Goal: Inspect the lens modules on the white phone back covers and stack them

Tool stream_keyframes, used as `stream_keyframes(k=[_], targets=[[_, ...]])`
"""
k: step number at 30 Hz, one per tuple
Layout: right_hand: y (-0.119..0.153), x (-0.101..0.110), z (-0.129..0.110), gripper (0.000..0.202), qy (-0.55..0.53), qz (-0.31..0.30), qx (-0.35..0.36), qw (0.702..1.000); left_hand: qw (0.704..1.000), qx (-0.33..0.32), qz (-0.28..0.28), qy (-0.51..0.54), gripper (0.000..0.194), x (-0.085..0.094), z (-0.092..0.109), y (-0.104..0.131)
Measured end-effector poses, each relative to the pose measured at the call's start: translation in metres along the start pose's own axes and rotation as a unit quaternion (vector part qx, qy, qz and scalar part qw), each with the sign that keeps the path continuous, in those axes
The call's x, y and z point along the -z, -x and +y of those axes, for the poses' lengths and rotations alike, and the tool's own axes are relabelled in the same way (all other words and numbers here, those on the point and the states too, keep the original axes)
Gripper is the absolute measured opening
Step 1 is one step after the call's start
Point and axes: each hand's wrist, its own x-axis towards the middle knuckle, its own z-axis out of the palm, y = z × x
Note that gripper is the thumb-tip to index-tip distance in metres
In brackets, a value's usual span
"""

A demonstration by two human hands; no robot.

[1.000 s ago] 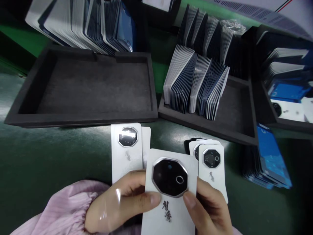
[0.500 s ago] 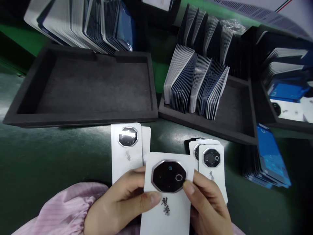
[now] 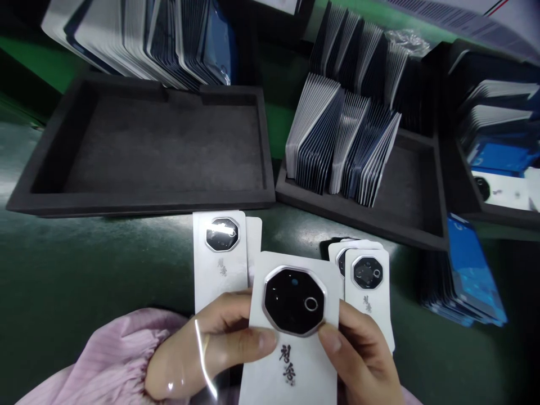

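Observation:
Between my two hands is a white phone back cover (image 3: 270, 374), tilted up towards me, with a dark octagonal camera window and black lettering. My left hand (image 3: 211, 343) grips its left edge, thumb on the front below the window. My right hand (image 3: 363, 354) grips the right edge, thumb at the window's lower right corner. The fingers behind the cover are hidden. A clear, shiny film-like sheet (image 3: 202, 360) shows bright glints over my left hand. Behind my left hand lie white back covers (image 3: 219, 270), partly overlapping. Another small pile of white back covers (image 3: 367, 298) lies beyond my right hand.
A shallow dark tray (image 3: 169, 143) sits at the back left, with a row of upright covers (image 3: 139, 39) behind it. A second tray (image 3: 411, 185) holds several upright stacks of thin panels (image 3: 337, 140). At right are blue-filmed panels (image 3: 472, 270) and another loaded tray (image 3: 476, 197).
The held cover has risen slightly and come a little closer, with both hands still on it. A clear sheet with bright glints now shows over my left hand.

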Motion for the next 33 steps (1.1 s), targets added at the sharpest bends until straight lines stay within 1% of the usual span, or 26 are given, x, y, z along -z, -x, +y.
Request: stream_keyframes(k=[2,5,9,12,17,24,27,30,31,33], targets=[[0.000,-0.002,0.001,0.013,-0.018,0.003,0.032,0.999,1.000,0.006,-0.014,0.012,0.024,0.000,0.002,0.000],[-0.001,-0.006,0.001,0.014,-0.046,-0.014,0.058,0.997,0.999,-0.002,-0.034,-0.004,0.026,-0.001,0.005,0.001],[0.000,-0.006,0.002,0.015,-0.056,-0.023,0.051,0.997,0.999,0.006,-0.031,0.004,0.026,-0.001,0.006,0.000],[0.003,-0.004,0.006,0.016,-0.058,-0.031,0.043,0.997,0.999,0.004,-0.040,0.015,0.024,-0.001,0.005,0.000],[0.008,-0.003,0.013,0.023,-0.052,0.014,0.083,0.995,0.999,0.001,-0.046,0.024,0.024,-0.002,0.007,0.000],[0.008,0.001,0.013,0.024,-0.050,-0.006,0.097,0.994,0.998,0.003,-0.051,0.025,0.023,-0.003,0.008,0.001],[0.011,0.004,0.016,0.024,-0.029,0.016,0.100,0.994,0.999,0.005,-0.036,0.031,0.023,-0.003,0.006,0.000],[0.011,0.005,0.014,0.022,0.028,0.053,0.110,0.992,1.000,-0.005,-0.019,0.015,0.022,-0.005,0.004,-0.001],[0.009,0.005,0.011,0.022,0.046,0.046,0.107,0.992,1.000,-0.009,-0.017,0.005,0.021,-0.006,0.004,-0.001],[0.003,0.004,0.004,0.025,0.069,0.003,0.091,0.993,1.000,-0.021,-0.016,-0.015,0.021,-0.007,0.004,-0.002]])
